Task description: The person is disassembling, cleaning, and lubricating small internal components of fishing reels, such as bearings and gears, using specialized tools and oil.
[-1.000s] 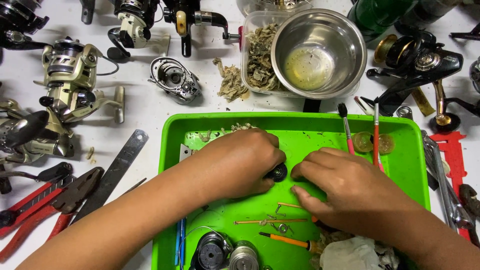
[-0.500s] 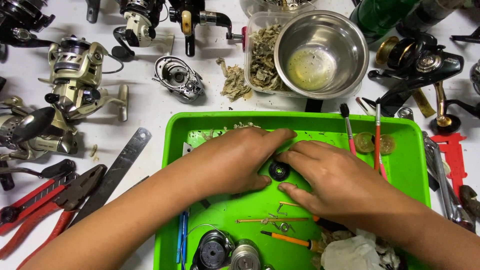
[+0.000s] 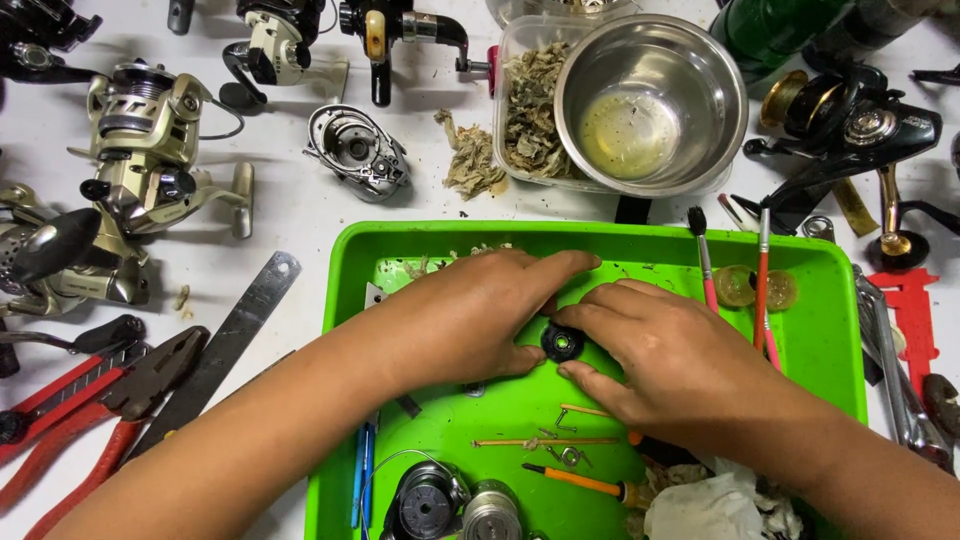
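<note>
Both hands over the middle of the green tray (image 3: 845, 330), meeting on a small black round part (image 3: 562, 343). Left hand (image 3: 480, 320) lying curled beside it, thumb under and fingers arched above its rim. Right hand (image 3: 680, 365) closing from the other side, forefinger and thumb pinching the part between the tips. Part resting flat on the tray floor, exactly between the two hands. Looks like a fitting or turning step on a reel piece. Judged need: steady counter-pressure from both sides, without slipping. Just below the right hand, thin pins (image 3: 545, 441) and an orange-handled screwdriver (image 3: 585, 483); beyond the fingertips, a steel bowl (image 3: 650, 100).
</note>
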